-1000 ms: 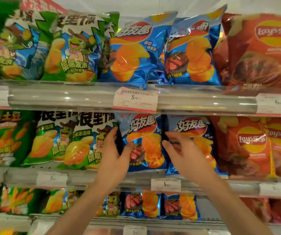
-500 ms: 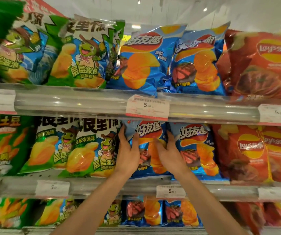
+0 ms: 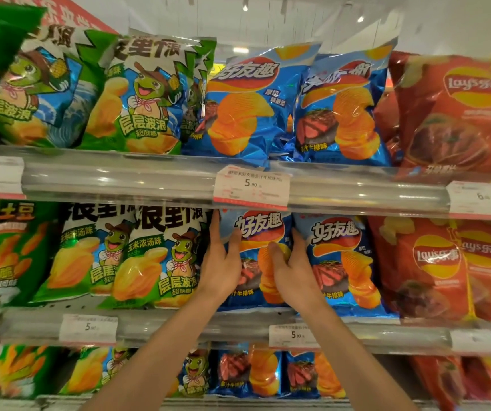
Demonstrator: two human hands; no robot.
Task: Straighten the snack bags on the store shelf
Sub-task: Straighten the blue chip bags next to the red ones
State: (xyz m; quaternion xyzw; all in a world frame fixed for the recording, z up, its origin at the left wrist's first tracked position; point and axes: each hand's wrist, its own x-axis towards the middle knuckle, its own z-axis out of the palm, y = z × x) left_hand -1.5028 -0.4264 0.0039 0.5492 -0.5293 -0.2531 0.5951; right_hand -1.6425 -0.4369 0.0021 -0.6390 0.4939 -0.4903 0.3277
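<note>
Now both hands frame 1 blue bag [image 3: 256, 232] on the middle shelf [image 3: 161, 324], between the green bag [image 3: 161, 256] and a 2nd blue bag [image 3: 342, 262]. Left hand [image 3: 222, 262] is clasped on its left edge, thumb across the front; right hand [image 3: 293, 265] is clasped on its right edge. Best to squeeze lightly, level the top under the price tag [image 3: 251, 186], seat the base flat, and avoid crushing chips or dragging the neighbours.
</note>
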